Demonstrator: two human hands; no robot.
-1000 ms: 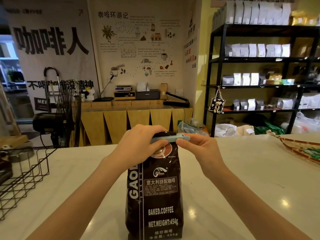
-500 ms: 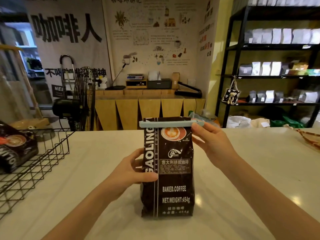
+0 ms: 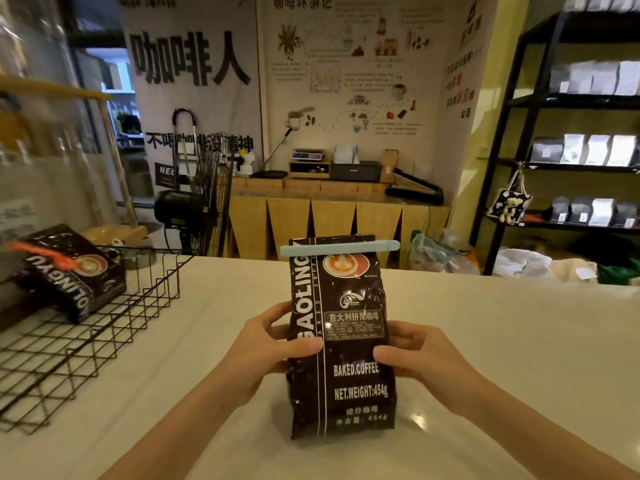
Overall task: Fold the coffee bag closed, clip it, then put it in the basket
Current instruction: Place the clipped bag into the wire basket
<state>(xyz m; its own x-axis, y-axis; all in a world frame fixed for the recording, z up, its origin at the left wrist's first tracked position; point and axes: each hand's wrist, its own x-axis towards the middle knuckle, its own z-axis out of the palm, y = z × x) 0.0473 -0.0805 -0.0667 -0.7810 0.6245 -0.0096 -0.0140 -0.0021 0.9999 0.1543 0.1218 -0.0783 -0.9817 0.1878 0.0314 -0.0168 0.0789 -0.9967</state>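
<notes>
A dark brown coffee bag [image 3: 349,299] stands upright on the pale counter, its top folded over. A light blue clip [image 3: 339,247] is clamped across the fold. My left hand [image 3: 266,348] grips the bag's left side at mid height, thumb on the front. My right hand [image 3: 419,355] grips the right side at the same height. The black wire basket [image 3: 114,320] sits on the counter to the left, apart from the bag I hold.
Inside the basket lies another dark coffee bag [image 3: 72,275] with an orange clip. A black fan [image 3: 194,202] stands behind the basket. Black shelves with bags [image 3: 581,150] rise at the right. The counter's far edge runs behind the bag.
My right hand let go of the clip's end and came down to the bag's right side. The left hand stays on the left side. The view turned left, showing more of the basket.
</notes>
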